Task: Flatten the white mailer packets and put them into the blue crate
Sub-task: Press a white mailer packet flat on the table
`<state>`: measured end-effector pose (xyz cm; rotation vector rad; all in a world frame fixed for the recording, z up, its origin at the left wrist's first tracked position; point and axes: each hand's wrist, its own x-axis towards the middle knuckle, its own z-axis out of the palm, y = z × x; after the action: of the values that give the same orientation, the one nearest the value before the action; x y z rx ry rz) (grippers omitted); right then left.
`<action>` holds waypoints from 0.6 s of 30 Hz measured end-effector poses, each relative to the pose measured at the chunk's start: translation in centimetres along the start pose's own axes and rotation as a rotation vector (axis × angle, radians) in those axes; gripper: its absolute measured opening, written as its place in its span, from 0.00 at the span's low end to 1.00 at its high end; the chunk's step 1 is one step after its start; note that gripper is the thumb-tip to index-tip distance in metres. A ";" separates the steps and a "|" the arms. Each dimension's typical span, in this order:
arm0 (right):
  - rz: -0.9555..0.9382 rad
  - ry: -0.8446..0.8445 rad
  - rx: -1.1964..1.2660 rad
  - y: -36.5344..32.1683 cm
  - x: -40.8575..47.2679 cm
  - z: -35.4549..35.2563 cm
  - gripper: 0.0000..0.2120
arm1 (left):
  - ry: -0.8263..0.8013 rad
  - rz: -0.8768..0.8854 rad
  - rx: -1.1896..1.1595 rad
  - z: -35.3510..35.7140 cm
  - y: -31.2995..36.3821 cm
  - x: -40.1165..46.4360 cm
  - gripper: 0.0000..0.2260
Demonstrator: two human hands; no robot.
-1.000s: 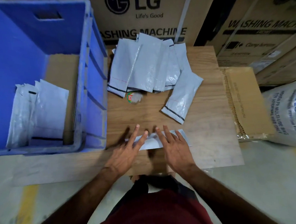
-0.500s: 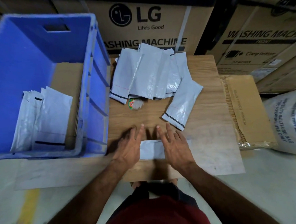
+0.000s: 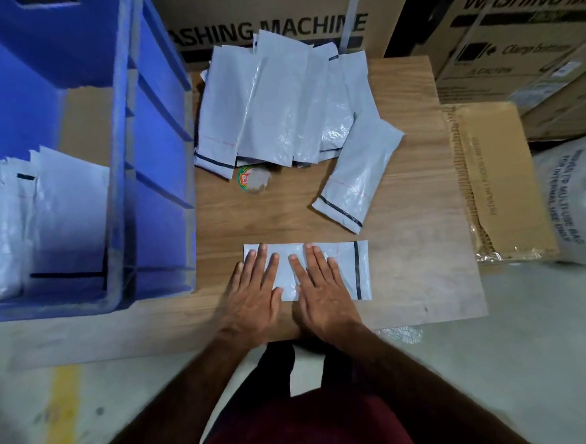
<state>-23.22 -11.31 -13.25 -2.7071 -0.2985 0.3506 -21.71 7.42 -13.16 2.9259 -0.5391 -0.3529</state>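
Two flat hands, left [image 3: 254, 292] and right [image 3: 319, 285], press one mailer [image 3: 346, 270] onto the tabletop [image 3: 423, 248]; neither grip is closed on anything. I judge flattening underway. Next I must lift it into the crate [image 3: 155, 127], left of the pile [image 3: 277, 102].

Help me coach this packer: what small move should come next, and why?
Probably lift the flattened packet and carry it left into the blue crate. Both the left hand and right hand press it flat on the board; earlier packets already stand in the crate.
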 end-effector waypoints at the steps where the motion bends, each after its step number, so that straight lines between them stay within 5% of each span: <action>1: -0.011 0.005 0.018 0.1 -0.1 -0.2 0.34 | -0.001 -0.033 0.001 -0.1 0.4 0.0 0.30; 4: 0.022 0.057 0.071 1.0 -0.5 -0.7 0.32 | 0.031 -0.084 0.002 -0.2 1.6 0.1 0.31; 8: 0.052 0.089 0.027 3.0 -1.3 -0.8 0.30 | 0.002 0.136 -0.008 0.6 2.5 0.4 0.29; 13: -0.001 0.057 0.023 3.7 -1.0 -1.2 0.29 | 0.005 0.075 -0.005 0.2 3.7 0.7 0.31; 18: 0.131 0.160 0.101 5.5 -2.3 -2.0 0.29 | 0.019 0.253 -0.010 0.0 5.5 2.1 0.30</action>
<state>-23.93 -17.60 -13.25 -2.6420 -0.0561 0.1787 -21.65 1.55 -12.53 2.8025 -0.8888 -0.2943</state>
